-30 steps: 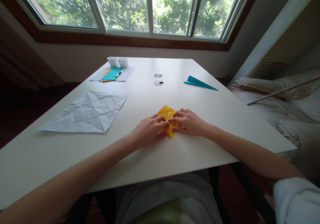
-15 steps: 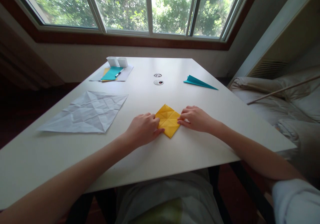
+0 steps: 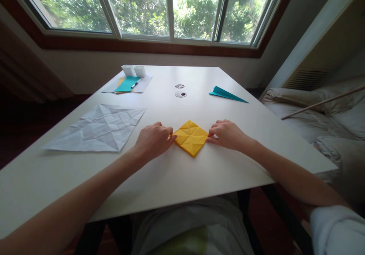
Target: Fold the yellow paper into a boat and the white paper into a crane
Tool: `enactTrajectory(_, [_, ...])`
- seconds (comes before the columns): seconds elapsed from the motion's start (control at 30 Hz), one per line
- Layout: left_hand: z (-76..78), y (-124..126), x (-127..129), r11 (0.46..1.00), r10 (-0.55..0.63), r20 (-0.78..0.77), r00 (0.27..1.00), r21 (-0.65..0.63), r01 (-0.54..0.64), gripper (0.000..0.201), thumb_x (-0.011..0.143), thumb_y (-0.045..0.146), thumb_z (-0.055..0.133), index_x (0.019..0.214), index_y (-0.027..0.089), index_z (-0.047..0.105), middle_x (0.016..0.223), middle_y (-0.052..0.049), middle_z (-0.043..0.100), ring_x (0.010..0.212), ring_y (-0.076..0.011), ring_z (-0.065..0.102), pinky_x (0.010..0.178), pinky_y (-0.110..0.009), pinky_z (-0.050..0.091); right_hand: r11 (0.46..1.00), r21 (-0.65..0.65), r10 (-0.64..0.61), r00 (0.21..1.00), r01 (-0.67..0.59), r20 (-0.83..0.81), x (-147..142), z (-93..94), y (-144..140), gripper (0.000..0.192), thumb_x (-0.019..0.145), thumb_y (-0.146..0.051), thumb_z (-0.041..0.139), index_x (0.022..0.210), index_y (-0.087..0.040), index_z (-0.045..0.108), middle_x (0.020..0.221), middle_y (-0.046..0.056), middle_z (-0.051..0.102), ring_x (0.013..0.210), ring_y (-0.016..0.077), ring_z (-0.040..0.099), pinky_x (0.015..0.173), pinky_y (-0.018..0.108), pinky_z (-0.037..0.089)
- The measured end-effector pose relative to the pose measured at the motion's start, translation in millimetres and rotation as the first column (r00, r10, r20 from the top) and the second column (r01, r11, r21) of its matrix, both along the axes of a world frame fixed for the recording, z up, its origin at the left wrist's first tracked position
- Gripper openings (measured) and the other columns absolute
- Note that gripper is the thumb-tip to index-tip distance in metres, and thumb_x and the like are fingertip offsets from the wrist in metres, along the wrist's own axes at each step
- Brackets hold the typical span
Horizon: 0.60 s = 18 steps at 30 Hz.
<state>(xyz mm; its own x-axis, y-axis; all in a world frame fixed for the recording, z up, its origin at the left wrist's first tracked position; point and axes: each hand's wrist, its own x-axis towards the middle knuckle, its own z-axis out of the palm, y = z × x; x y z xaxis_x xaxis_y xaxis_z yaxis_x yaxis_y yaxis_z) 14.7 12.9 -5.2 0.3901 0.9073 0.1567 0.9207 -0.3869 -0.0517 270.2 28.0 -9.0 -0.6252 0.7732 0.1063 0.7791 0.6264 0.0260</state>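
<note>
A folded square of yellow origami paper (image 3: 191,138), creased across its face, lies diamond-wise on the white table (image 3: 159,179). Its left corner is pinched between the thumb and fingers of my left hand (image 3: 154,141). At the opposite corner, my right hand (image 3: 226,134) pinches the paper in the same way. The top and bottom corners of the diamond are uncovered. To the left of my left hand spreads a large unfolded white paper (image 3: 99,129) covered in crease lines.
A teal folded paper plane (image 3: 228,94) rests at the far right. Two round inserts (image 3: 180,94) are set in the table's middle. At the back left, white containers (image 3: 139,71) stand by teal paper (image 3: 127,84) with a pen (image 3: 136,83) on it. A window (image 3: 137,8) lies beyond.
My left hand has moved left, from over the paper's lower left side to its left corner. My right hand has shifted slightly right, and more of the yellow paper shows.
</note>
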Motion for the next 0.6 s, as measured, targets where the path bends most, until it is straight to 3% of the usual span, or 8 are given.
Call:
enactTrajectory(0.2, [-4.3,10.5,-6.8,0.997,0.003,0.093,0.996,-0.077,0.004,0.038,0.086,0.045,0.041,0.080,0.021,0.069,0.084,-0.008,0.068,0.091,-0.0266,0.056,0.059,-0.030,0.041,1.000,-0.005,0.009,1.000,-0.009,-0.026,1.2,-0.9,2.5,0.026,0.084,-0.039,0.054,0.072,-0.020,0.068,0.077,0.006,0.069,0.077,0.0204,0.060,0.067,0.032,0.038])
enactTrajectory(0.47, [-13.1,16.2,-9.2,0.992,-0.016,0.204,0.979,-0.120,0.041,0.027,0.076,0.045,0.054,0.078,0.021,0.066,0.081,-0.005,0.067,0.088,-0.0253,0.055,0.067,-0.032,0.043,0.997,-0.068,0.041,0.997,-0.045,-0.072,4.6,1.6,3.5,0.026,0.085,-0.038,0.051,0.076,-0.022,0.069,0.077,0.005,0.068,0.075,0.0187,0.060,0.065,0.030,0.038])
enactTrajectory(0.6, [-15.0,19.0,-10.0,0.980,-0.013,0.302,0.953,-0.183,0.072,0.022,0.074,0.041,0.055,0.076,0.020,0.064,0.085,-0.005,0.066,0.086,-0.0240,0.056,0.071,-0.033,0.044,0.998,-0.060,-0.037,0.994,0.031,-0.104,1.6,-5.1,5.7,0.033,0.084,-0.049,0.049,0.082,-0.021,0.065,0.082,0.006,0.067,0.077,0.0204,0.059,0.065,0.032,0.041])
